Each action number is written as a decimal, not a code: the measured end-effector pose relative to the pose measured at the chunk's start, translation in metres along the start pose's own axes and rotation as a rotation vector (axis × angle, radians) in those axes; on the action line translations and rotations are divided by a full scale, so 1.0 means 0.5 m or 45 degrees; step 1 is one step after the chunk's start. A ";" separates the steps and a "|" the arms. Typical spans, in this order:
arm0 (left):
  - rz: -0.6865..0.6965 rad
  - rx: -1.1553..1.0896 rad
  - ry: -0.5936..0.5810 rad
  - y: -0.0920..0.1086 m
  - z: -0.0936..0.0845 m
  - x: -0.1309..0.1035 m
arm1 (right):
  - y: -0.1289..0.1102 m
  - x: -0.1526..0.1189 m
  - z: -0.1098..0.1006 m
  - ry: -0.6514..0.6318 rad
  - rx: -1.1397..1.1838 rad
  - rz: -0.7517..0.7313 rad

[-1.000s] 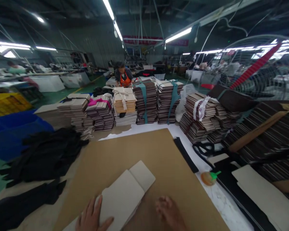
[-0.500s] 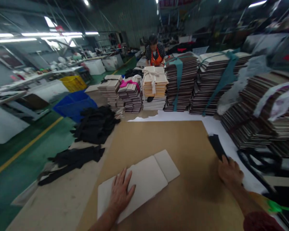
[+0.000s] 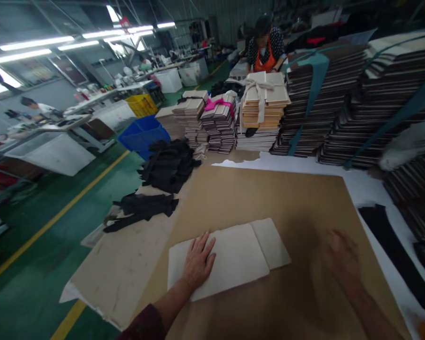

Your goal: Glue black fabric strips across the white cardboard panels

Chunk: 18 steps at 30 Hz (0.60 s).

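A cream folded panel lies slanted on the brown board, its narrower flap toward the right. My left hand rests flat on the panel's left part, fingers spread. Over the right side of the board is my right hand, smeared by motion; its fingers and anything in them cannot be made out. A black fabric strip lies on white paper beyond the board's right edge, apart from my right hand.
Black fabric pieces lie left of the board, near a blue crate. Tied stacks of panels line the far edge. Behind them a person in an orange apron leans forward.
My right hand has let go of the black strip and moved left over the board. My left hand stays on the cream panel. The view has turned left.
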State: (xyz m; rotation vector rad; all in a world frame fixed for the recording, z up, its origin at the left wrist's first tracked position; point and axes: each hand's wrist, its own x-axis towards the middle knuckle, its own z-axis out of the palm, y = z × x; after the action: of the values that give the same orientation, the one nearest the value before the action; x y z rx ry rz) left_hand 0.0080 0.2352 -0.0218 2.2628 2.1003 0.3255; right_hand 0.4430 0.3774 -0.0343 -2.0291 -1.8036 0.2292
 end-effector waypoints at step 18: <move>-0.234 -0.149 0.271 -0.023 0.034 -0.010 | -0.278 -0.246 0.069 -0.102 0.462 -0.475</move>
State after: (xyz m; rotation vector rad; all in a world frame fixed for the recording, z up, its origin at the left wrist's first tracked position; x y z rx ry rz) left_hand -0.0006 0.2334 -0.0412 2.0317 2.2988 0.6872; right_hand 0.2852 0.2744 -0.0269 -1.4294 -1.9791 0.4891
